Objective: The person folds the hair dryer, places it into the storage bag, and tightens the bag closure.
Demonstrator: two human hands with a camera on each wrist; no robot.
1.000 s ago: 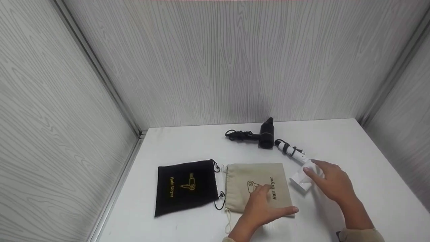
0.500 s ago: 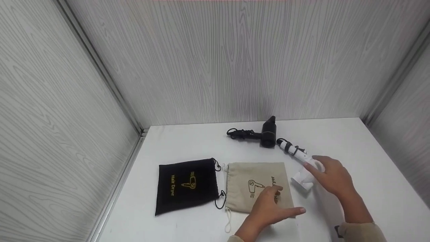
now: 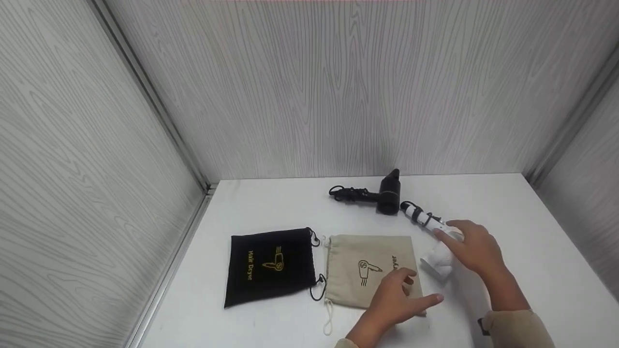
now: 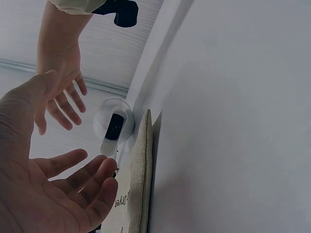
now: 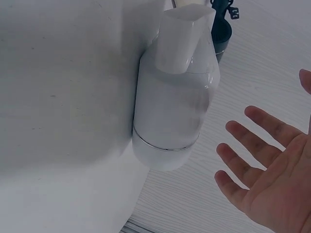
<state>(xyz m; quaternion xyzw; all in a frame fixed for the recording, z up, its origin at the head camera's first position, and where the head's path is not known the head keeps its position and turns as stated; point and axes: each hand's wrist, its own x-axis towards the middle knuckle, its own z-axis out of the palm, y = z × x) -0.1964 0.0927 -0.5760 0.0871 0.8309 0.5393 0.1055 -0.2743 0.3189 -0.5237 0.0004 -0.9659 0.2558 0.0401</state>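
A white hair dryer (image 3: 439, 261) lies on the table at the right, its handle pointing to the back left with a dark cord wrapped round it. My right hand (image 3: 476, 246) hovers over its barrel, fingers loosely spread. In the right wrist view a gap separates that hand (image 5: 282, 184) from the dryer (image 5: 170, 107). My left hand (image 3: 394, 299) is above the right end of a beige drawstring bag (image 3: 348, 261), thumb stretched out. The left wrist view shows its relaxed fingers (image 4: 99, 199) holding nothing, beside the bag (image 4: 141, 179). Part of the bag's printing is hidden.
A black drawstring bag (image 3: 271, 270) lies flat to the left of the beige one. Farther back, near the wall panel (image 3: 309, 96), rests a black hair dryer (image 3: 388, 195) with its cord bundled. All lie on a white table (image 3: 261, 208) between patterned side panels.
My left hand has shifted slightly right over the beige bag, uncovering more of its printed picture. The right hand stays over the white hair dryer. The head view has shifted a little.
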